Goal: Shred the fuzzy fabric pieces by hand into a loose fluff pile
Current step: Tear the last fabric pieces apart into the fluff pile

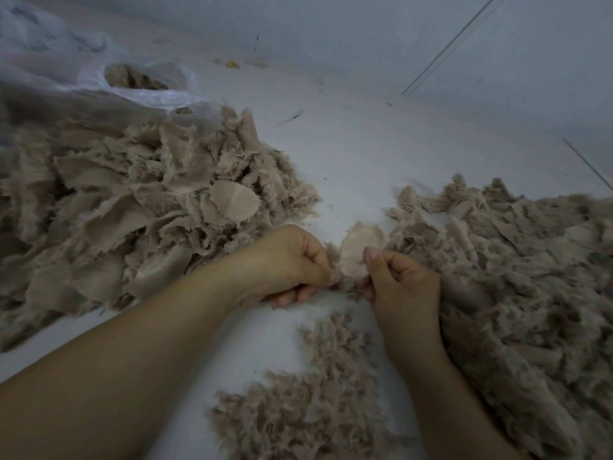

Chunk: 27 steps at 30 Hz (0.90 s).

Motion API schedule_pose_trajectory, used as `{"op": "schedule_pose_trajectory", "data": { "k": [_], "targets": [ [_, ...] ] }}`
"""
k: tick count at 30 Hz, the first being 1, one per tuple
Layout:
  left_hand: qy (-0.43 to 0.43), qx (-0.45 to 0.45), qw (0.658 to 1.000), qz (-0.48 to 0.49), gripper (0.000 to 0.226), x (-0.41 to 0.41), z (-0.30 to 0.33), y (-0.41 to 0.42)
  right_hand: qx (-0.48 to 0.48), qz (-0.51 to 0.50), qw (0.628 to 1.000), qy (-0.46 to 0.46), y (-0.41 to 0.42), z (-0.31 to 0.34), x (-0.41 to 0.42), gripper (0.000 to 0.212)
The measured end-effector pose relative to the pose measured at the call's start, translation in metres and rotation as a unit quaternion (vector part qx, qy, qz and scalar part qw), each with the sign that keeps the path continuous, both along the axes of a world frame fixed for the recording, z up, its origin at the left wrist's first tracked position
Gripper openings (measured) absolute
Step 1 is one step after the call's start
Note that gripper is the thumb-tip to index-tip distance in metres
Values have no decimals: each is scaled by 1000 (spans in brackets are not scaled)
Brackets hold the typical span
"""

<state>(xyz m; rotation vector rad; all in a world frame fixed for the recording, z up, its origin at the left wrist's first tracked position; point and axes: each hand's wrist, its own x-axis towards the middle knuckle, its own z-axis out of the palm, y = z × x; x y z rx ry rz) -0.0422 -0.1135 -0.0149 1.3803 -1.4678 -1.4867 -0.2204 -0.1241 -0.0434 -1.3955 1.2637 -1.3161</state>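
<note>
Between three fuzzy heaps, left hand (292, 260) and right hand (398, 280) pinch one fabric piece (356, 252).

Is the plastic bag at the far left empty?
No, the plastic bag has tan fabric scraps showing inside its open mouth.

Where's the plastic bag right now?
In the head view, the plastic bag lies at the upper left, just behind the left fabric pile, its mouth open with some tan scraps inside.
</note>
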Motion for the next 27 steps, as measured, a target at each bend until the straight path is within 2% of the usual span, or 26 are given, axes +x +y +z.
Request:
{"op": "schedule_pose_trajectory", "data": {
  "k": [2, 5, 10, 12, 14, 15, 17, 19, 20, 23, 25, 27],
  "targets": [
    [31, 0, 1000, -1, 33, -7, -3, 1, -3, 12, 1000, -1, 2, 1, 1, 37],
    [-8, -31, 999, -7, 15, -21, -9, 6, 3, 11, 1000, -21, 2, 2, 1, 37],
    [-57, -76, 985, 142, 20, -27, -16, -1, -5, -15, 999, -31, 2, 2, 0, 34],
    [-33, -86, 981, 171, 12, -29, -15, -2, -6, -12, 999, -35, 2, 2, 1, 34],
    [-17, -96, 981, 166, 32, -28, -15, -3, -6, 6, 999, -39, 3, 2, 1, 37],
    [-3, -104, 980, 169, 32, -26, -15, -4, -8, 16, 999, -36, 3, 2, 1, 40],
    [60, -99, 976, 186, 17, -21, -12, -7, -15, 39, 999, -22, 3, 2, 0, 45],
    [133, -67, 975, 165, 40, -17, -11, -9, -25, 67, 997, -3, 4, 2, 0, 43],
    [137, -62, 979, 139, 43, -18, -10, -8, -30, 79, 996, 5, 5, 2, 0, 42],
    [87, -93, 988, 83, 21, -23, -13, -6, -36, 88, 996, 6, 6, 2, 1, 48],
    [60, -92, 992, 60, 22, -21, -11, -6, -34, 75, 996, 24, 5, 2, 1, 49],
    [28, -58, 998, -3, 30, -14, -6, -3, -26, 53, 997, 41, 4, 1, 2, 49]
  ]
}}
